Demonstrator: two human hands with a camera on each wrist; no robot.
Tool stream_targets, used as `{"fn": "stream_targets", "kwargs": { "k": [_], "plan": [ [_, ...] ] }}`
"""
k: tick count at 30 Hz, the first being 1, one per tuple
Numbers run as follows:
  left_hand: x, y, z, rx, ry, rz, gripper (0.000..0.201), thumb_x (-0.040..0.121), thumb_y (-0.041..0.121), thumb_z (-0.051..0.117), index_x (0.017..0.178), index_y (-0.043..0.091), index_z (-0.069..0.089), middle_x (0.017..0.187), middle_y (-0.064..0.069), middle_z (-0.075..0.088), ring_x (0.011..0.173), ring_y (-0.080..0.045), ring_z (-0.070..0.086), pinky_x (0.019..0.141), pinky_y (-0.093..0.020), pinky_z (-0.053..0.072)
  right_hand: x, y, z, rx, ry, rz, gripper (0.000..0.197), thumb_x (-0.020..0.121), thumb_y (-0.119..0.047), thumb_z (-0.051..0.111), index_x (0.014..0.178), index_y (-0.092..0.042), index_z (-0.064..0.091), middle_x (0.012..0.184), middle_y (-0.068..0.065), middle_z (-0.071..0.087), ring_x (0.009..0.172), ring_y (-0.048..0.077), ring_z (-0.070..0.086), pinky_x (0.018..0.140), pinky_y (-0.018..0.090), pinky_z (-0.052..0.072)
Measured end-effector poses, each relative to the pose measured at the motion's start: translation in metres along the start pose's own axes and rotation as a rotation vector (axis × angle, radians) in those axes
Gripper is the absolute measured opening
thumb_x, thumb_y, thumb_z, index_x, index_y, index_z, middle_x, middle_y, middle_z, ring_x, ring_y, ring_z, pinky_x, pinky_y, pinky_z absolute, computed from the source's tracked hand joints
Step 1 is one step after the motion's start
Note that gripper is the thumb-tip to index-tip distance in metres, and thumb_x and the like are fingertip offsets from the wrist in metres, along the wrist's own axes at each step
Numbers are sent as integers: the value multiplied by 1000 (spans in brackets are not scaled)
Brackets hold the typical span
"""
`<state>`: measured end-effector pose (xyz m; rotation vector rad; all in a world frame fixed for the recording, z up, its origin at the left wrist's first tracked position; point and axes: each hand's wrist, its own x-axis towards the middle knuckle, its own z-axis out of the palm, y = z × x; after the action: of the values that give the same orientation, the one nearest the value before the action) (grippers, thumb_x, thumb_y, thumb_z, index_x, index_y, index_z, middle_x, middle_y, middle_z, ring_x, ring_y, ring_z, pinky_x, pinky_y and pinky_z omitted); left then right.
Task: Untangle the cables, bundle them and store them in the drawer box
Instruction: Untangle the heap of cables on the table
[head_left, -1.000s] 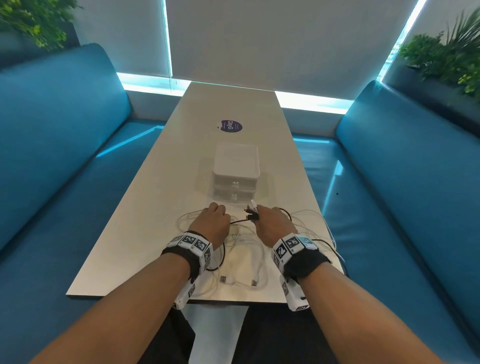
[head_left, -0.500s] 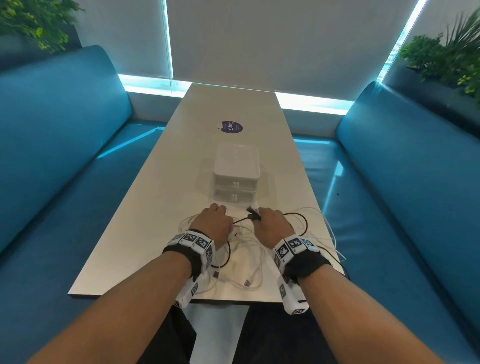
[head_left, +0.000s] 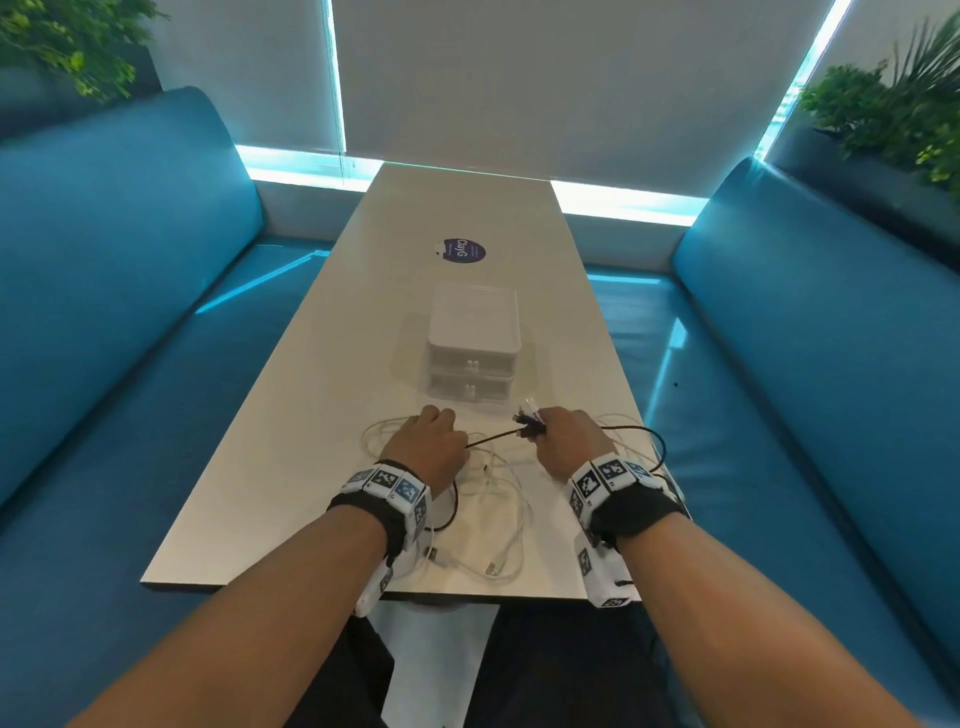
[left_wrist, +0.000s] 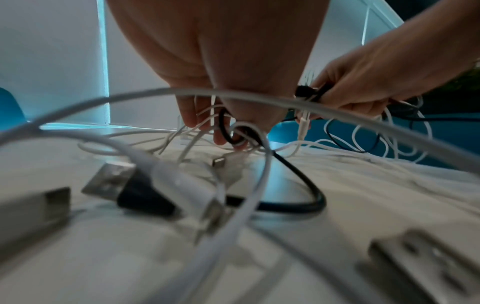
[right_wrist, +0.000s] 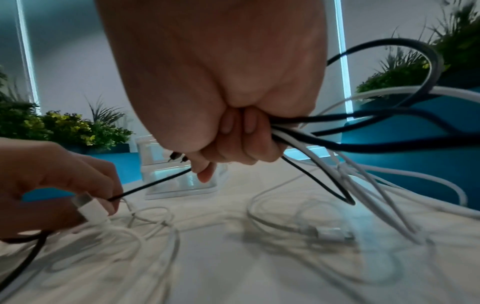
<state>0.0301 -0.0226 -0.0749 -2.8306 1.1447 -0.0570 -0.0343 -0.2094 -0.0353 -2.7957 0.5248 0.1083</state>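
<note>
On the worktop (head_left: 291, 431), near edge: tangled cables (head_left: 498, 525) | right hand (head_left: 569, 441), fingers curled round a bunch of black and white cable ends | left hand (head_left: 426, 447), fingers pinching a taut black cable (head_left: 493, 439) | drawer box (head_left: 472, 348) just beyond, both drawers closed.

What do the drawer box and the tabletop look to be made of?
Drawer box: seemingly clear, glossy plastic; the wall and bench colours show through it in the right wrist view. Tabletop: pale, smooth, matt surface with faint sheen, probably laminate; the core is not visible.
</note>
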Motion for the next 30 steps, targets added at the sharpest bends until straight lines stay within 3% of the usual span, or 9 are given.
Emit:
{"fn": "stream_targets", "kwargs": {
  "k": [6, 11, 14, 18, 24, 26, 30],
  "plan": [
    [-5, -20, 2, 23, -55, -27, 30, 95, 11, 48, 124, 11, 56, 126, -10, 51, 122, -30, 42, 96, -37, 40, 0, 33, -9, 36, 37, 159, 22, 94, -20, 49, 109, -18, 65, 104, 12, 68, 95, 33, 65, 79, 38, 53],
    [-1, -16, 4, -17, -62, -39, 26, 98, 15, 47, 123, 10, 52, 123, -9, 54, 120, -30, 43, 93, -37, 41, -2, 33, -7, 55, 38, 154, 25, 95, -28, 50, 112, -17, 64, 108, 14, 66, 99, 36, 64, 80, 37, 51],
    [2, -7, 5, -22, -59, -59, 25, 101, 21, 44, 122, 12, 52, 121, -8, 57, 119, -30, 43, 90, -38, 40, -3, 22, -2, 80, 27, 134, 26, 95, -30, 49, 113, -15, 61, 111, 14, 64, 100, 36, 63, 81, 38, 51],
    [3, -1, -2, 30, -88, -51, 20, 97, 15, 49, 114, 13, 59, 115, -8, 60, 117, -31, 43, 92, -39, 38, -6, 4, 6, 84, 39, 58, 26, 97, -27, 46, 115, -13, 58, 111, 16, 63, 100, 35, 63, 81, 39, 51],
    [5, 8, -12, 30, -13, -8, 20, 98, 16, 47, 111, 18, 61, 110, -6, 60, 113, -31, 43, 90, -39, 37, -9, -14, 21, 57, -44, -158, 24, 99, -25, 49, 110, -8, 62, 113, 16, 65, 105, 36, 59, 78, 33, 42],
    [6, 11, -12, 9, 32, -5, 17, 100, 17, 46, 110, 19, 59, 108, -5, 61, 112, -29, 44, 89, -38, 36, -8, -14, 25, 72, -55, -171, 21, 98, -25, 51, 108, -10, 63, 110, 16, 67, 101, 35, 60, 74, 32, 40],
    [5, 8, -9, 22, 16, 4, 15, 98, 16, 46, 108, 19, 57, 107, -3, 64, 112, -28, 45, 90, -38, 35, -8, -9, 20, 63, -17, -126, 23, 98, -29, 51, 112, -14, 62, 107, 17, 66, 97, 36, 62, 78, 37, 49]
  ]
}}
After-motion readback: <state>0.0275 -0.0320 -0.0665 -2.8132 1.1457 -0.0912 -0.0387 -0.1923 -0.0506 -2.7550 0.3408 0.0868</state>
